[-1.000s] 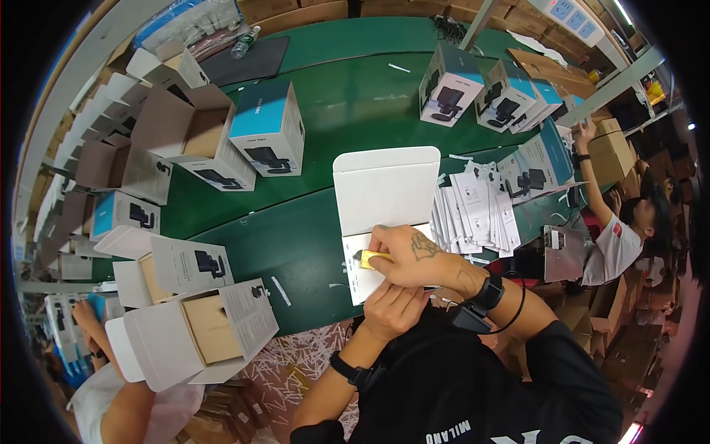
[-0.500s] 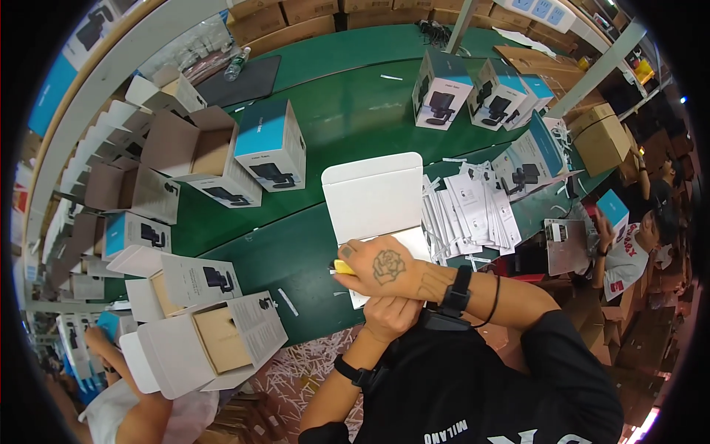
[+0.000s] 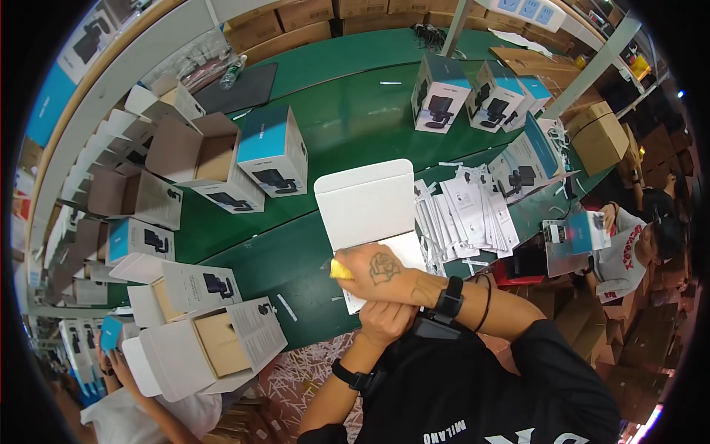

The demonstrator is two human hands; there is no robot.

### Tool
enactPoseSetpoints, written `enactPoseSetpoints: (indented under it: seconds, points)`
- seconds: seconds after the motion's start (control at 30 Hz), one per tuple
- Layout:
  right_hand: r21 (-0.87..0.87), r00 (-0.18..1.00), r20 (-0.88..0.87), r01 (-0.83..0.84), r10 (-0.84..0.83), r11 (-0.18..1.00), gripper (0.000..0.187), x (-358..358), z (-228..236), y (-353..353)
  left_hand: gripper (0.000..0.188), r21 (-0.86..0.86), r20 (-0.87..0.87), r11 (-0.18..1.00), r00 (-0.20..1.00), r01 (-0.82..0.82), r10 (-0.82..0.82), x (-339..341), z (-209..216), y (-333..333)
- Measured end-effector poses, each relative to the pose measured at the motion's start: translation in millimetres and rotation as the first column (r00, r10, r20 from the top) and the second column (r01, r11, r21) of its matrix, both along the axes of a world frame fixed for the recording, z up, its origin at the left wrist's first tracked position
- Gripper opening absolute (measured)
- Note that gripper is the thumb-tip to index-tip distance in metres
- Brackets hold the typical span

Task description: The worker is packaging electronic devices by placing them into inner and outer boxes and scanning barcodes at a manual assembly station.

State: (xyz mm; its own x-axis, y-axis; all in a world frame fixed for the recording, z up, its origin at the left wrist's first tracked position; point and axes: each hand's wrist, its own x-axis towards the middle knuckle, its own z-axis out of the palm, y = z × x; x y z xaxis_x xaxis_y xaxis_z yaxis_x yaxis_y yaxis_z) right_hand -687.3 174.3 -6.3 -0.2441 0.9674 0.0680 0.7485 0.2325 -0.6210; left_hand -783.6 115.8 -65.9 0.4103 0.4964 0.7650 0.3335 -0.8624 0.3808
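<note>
My right hand (image 3: pixel 376 271) is closed around a small yellow tool (image 3: pixel 340 269), whose exact kind I cannot make out. It sits above the near part of an open white box (image 3: pixel 368 206), whose lid stands up behind it. My left hand (image 3: pixel 386 321) is curled just below my right wrist, at the box's near edge. Its fingertips are hidden, so whether they grip anything does not show. Right beside the box lies a spread pile of white printed leaflets (image 3: pixel 473 211).
Open cartons (image 3: pixel 214 348) stand at the left, with a blue-topped box (image 3: pixel 274 159) behind. More boxes (image 3: pixel 440 96) stand at the far right. A paper strip (image 3: pixel 287 308) lies on the green table (image 3: pixel 340 122). Co-workers handle boxes at both sides.
The yellow tool has turned slightly in my right hand. The white box appears a little further left and lower. At the right, a co-worker's blue and white box has moved lower and nearer.
</note>
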Motion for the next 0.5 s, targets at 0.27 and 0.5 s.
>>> enactPoseSetpoints:
  seconds: [0.27, 0.5]
  points:
    - [0.223, 0.879, 0.238, 0.363, -0.412, 0.905, 0.031, 114.8, 38.5, -15.4, 0.015, -0.011, -0.04, 0.999, 0.999, -0.034, 0.033, -11.5, 6.0, -4.2]
    - [-0.323, 0.683, -0.486, 0.439, -0.545, 0.838, 0.04, 136.8, 20.6, 62.5, 0.02, -0.133, -0.098, 0.991, 0.995, 0.022, -0.035, -16.5, 17.3, -16.9]
